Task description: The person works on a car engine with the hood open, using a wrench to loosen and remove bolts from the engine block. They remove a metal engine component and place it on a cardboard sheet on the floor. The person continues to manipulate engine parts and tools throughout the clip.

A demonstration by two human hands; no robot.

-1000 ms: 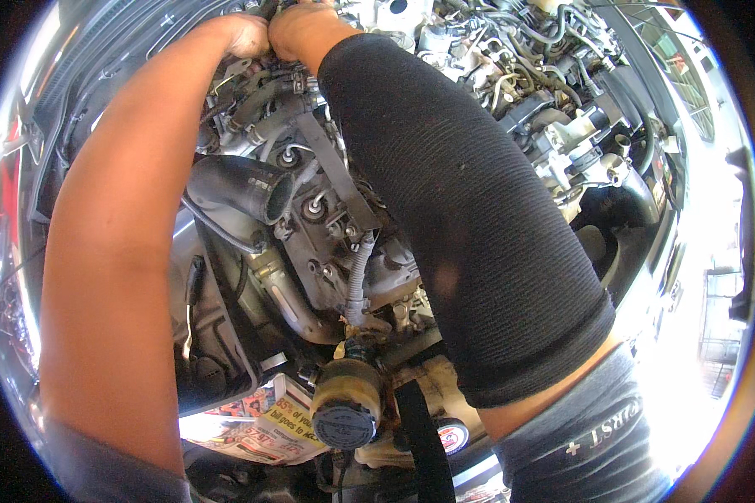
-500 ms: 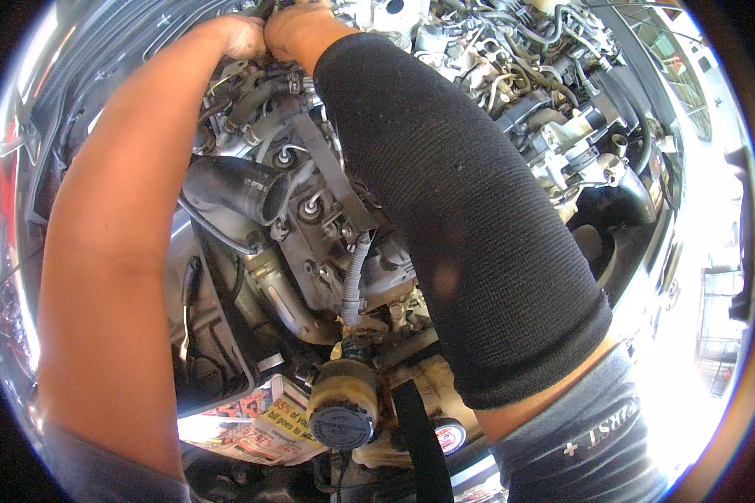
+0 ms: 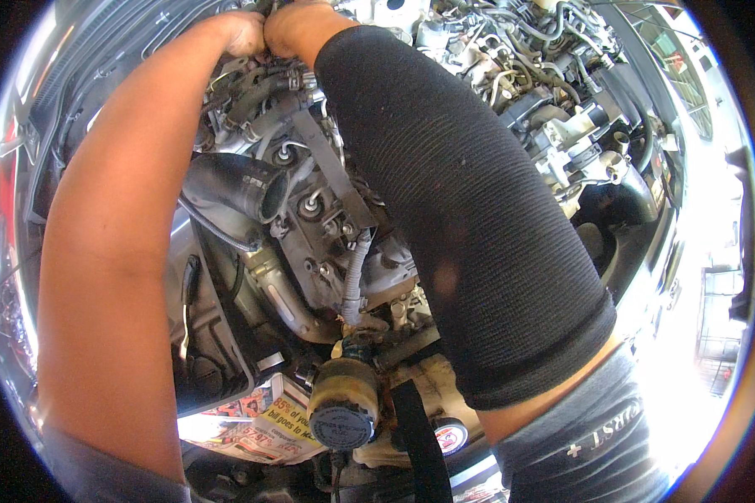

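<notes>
Both arms reach far across an open engine bay to its back. My left hand (image 3: 245, 35) and my right hand (image 3: 297, 30) are side by side at the top edge of the picture, nearly touching. Their fingers are hidden behind the wrists and cut off by the frame, so what they hold does not show. Just below them run dark rubber hoses (image 3: 264, 88) and metal pipes. A black elbow hose (image 3: 235, 186) with an open end lies between my forearms, beside the dark engine cover (image 3: 310, 243). A black knitted sleeve (image 3: 461, 201) covers my right forearm.
A yellowed fluid reservoir (image 3: 344, 381) with a dark cap (image 3: 342, 427) stands at the near side. Printed paper (image 3: 260, 432) lies left of it. A ratchet-like tool with a dark handle (image 3: 192, 281) rests on the left tray. Exposed pipes and wiring (image 3: 520, 75) fill the right side.
My right forearm has shifted slightly, its sleeve edge now a little to the right. Both hands stay at the same place at the back.
</notes>
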